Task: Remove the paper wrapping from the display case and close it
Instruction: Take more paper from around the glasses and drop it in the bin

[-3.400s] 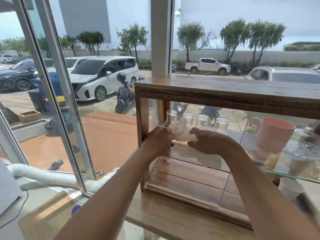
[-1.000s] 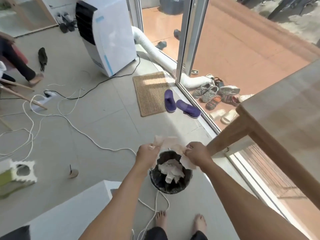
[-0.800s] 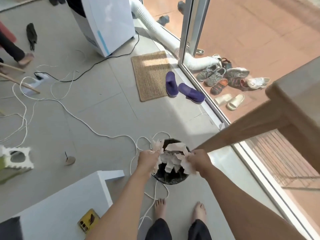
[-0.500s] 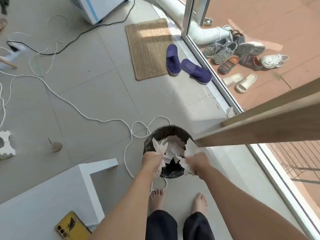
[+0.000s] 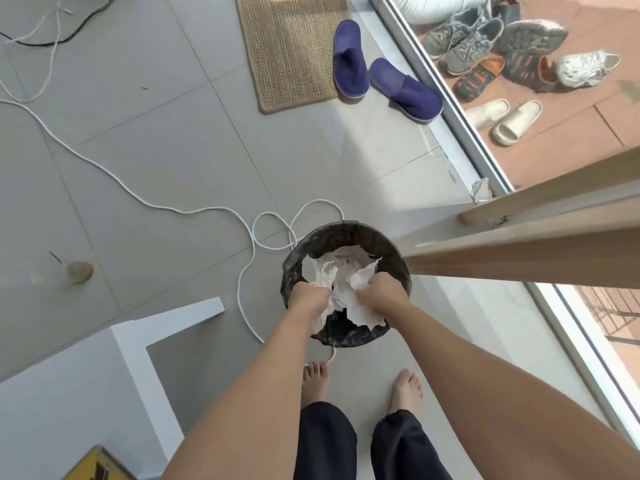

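Observation:
I look straight down at a round bin with a black liner (image 5: 346,230) on the grey floor. Crumpled white paper wrapping (image 5: 341,275) fills its mouth. My left hand (image 5: 306,296) and my right hand (image 5: 381,291) are both inside the rim, each clenched on the paper and pressing it down. The display case is out of view; only the wooden table's edge and leg (image 5: 519,258) cross the right side.
A white cable (image 5: 242,271) loops on the floor beside the bin. A white table corner (image 5: 138,341) stands at lower left. Blue slippers (image 5: 381,77), a woven mat (image 5: 294,50) and the glass door track (image 5: 450,109) lie ahead. My bare feet (image 5: 363,386) stand just behind the bin.
I turned from the display case to the floor bin with the paper. Over the last second my hands went down from above the rim into the bin, pushing the paper in.

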